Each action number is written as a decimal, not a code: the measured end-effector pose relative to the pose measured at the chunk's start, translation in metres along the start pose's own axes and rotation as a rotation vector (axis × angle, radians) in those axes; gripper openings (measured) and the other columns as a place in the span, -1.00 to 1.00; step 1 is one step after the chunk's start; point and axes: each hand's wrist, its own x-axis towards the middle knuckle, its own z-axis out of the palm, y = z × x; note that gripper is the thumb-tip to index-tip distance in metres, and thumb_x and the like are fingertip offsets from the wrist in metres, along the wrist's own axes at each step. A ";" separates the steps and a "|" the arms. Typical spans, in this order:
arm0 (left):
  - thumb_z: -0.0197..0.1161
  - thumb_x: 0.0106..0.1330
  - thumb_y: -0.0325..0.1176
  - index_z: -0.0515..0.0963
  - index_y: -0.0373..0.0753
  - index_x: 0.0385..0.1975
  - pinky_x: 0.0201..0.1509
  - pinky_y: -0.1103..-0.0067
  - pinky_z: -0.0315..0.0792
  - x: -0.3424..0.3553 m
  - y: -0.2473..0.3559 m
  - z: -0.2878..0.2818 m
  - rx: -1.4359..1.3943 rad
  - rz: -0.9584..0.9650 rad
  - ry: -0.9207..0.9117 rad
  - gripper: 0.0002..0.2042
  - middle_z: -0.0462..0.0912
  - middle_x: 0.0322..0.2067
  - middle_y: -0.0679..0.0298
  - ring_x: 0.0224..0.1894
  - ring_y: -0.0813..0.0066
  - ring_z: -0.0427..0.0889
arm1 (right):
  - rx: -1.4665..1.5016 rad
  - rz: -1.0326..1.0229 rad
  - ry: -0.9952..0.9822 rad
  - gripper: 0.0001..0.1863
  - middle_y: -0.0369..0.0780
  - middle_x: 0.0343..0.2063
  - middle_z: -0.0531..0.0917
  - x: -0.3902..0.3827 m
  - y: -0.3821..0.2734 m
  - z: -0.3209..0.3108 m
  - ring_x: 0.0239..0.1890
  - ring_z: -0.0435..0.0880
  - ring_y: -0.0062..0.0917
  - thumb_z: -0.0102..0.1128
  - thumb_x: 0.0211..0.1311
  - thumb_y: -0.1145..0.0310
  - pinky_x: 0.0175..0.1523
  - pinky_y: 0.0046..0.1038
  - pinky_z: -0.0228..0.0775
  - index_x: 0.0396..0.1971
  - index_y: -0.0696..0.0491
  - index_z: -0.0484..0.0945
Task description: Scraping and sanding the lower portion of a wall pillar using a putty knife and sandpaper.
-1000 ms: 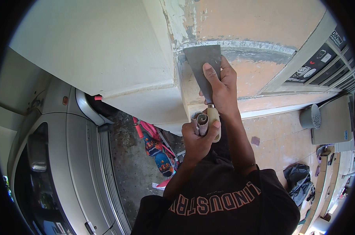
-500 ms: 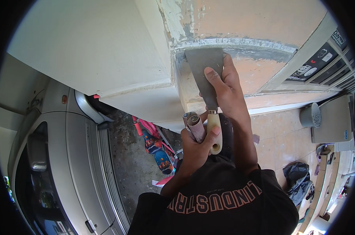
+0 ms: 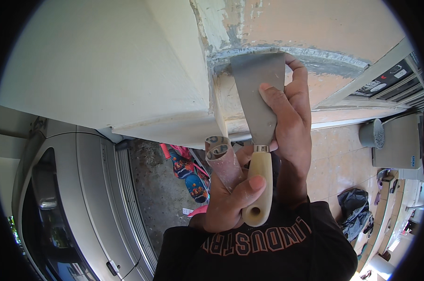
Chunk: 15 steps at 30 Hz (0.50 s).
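Note:
A wide putty knife (image 3: 258,89) with a grey metal blade and a cream handle is held upright, blade edge away from me. My left hand (image 3: 228,201) closes around the handle, its thumb lying along it. The same hand also holds a rolled sheet of sandpaper (image 3: 226,166), reddish and dusty, beside the handle. With its thumb flat on the blade's face and its fingers behind, my right hand (image 3: 291,107) grips the blade at its right edge. Beyond the blade runs a ledge (image 3: 333,57) smeared with grey filler; whether the blade touches it I cannot tell.
A pale wall corner (image 3: 127,70) rises on the left, with a silver vehicle (image 3: 90,187) below it. Colourful children's items (image 3: 193,175) lie on the dark ground. At right are a barred window (image 3: 390,84), a grey bucket (image 3: 372,135) and a black plastic bag (image 3: 354,208).
The putty knife and the sandpaper roll have come closer to me, looking larger now. The knife has shifted slightly right. Both hands keep their holds, and the view has turned slightly.

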 end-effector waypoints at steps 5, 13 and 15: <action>0.31 0.23 -0.25 0.17 -0.49 0.24 -0.40 0.69 0.40 0.008 -0.022 -0.018 0.210 0.160 -0.008 -0.32 0.58 -0.41 0.25 -0.47 0.64 0.53 | 0.042 -0.128 0.011 -0.52 -0.13 -0.42 0.64 0.006 0.011 -0.002 -0.48 0.59 -0.66 -0.05 0.35 0.52 -0.36 -0.68 0.37 0.19 0.17 0.02; 0.36 0.22 -0.37 0.28 -0.49 0.18 -0.27 0.69 0.44 0.049 -0.068 -0.060 0.394 0.371 -0.008 -0.41 0.60 -0.39 0.31 -0.37 0.69 0.55 | 0.037 -0.269 0.053 -0.48 -0.22 -0.52 0.63 0.015 0.042 -0.016 -0.52 0.50 -0.79 0.05 0.33 0.46 -0.47 -0.76 0.21 0.24 0.14 0.13; 0.35 0.23 -0.36 0.27 -0.48 0.18 -0.27 0.68 0.44 0.034 -0.061 -0.049 0.393 0.365 0.039 -0.41 0.60 -0.38 0.31 -0.37 0.68 0.55 | 0.008 -0.232 0.050 -0.44 -0.29 -0.63 0.58 0.009 0.033 -0.014 -0.59 0.44 -0.81 0.03 0.34 0.47 -0.51 -0.75 0.15 0.28 0.07 0.07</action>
